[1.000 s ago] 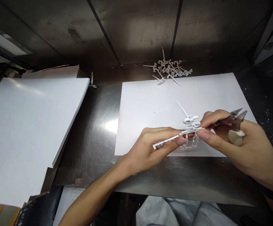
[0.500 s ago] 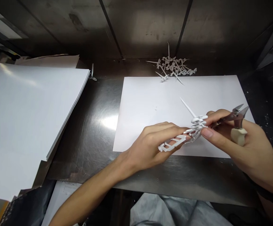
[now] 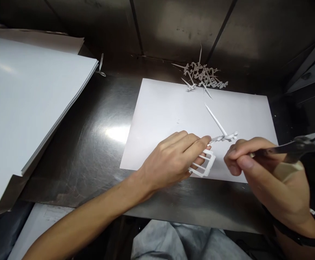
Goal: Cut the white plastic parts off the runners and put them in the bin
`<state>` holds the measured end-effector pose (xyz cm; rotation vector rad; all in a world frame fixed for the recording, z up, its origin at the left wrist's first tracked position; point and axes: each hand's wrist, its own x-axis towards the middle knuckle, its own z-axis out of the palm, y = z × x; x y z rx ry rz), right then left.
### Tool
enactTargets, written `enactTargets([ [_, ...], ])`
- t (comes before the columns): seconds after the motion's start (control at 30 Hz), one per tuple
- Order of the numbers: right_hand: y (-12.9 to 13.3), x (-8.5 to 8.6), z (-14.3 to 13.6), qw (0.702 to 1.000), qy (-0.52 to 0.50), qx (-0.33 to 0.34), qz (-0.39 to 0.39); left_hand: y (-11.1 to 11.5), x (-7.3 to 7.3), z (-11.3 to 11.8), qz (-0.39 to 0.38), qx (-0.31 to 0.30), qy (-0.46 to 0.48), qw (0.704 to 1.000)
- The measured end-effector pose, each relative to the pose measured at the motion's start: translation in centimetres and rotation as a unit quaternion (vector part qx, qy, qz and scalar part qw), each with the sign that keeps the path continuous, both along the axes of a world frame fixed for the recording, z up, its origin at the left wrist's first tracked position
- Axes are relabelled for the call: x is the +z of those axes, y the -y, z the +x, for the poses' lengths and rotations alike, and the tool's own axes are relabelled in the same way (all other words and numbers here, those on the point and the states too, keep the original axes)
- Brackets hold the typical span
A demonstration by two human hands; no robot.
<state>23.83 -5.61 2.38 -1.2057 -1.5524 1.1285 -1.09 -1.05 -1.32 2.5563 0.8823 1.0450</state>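
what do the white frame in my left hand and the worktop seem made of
White frame: probably moulded plastic, satin-looking, judging by its thin, evenly white bars.
Worktop: metal, likely stainless steel, semi-glossy, with bright glare and fine scratches.

A scratched, silver-grey metal worktop (image 3: pixel 92 144) is partly covered by a flat, rectangular white paper sheet (image 3: pixel 184 112). At the worktop's left, a stack of large, smooth white sheets (image 3: pixel 32 94) is seen. The worktop is backed by a stained, panelled metal wall (image 3: pixel 179 29).
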Motion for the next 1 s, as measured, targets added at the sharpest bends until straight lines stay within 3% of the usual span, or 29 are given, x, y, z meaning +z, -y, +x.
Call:
enactTargets([
  [0.17, 0.4, 0.5, -1.2, 0.998, -0.015, 0.053, -0.014, 0.2, -0.1, 0.1, -0.017, -0.001, -0.015, 1.000],
  [0.33, 0.2, 0.5, -1.3, 0.999, -0.009, 0.039, -0.005, 0.2, 0.1, 0.2, -0.024, -0.005, -0.013, 1.000],
  [0.77, 0.0, 0.3, -1.3, 0.996, 0.084, 0.010, 0.037, -0.1, 0.6, 0.1, 0.083, 0.034, -0.079, 0.993],
  [1.0, 0.1, 0.1, -1.2, 0.997, 0.059, 0.041, 0.026, -0.2, 0.7, 0.3, 0.089, 0.042, -0.081, 0.992],
])
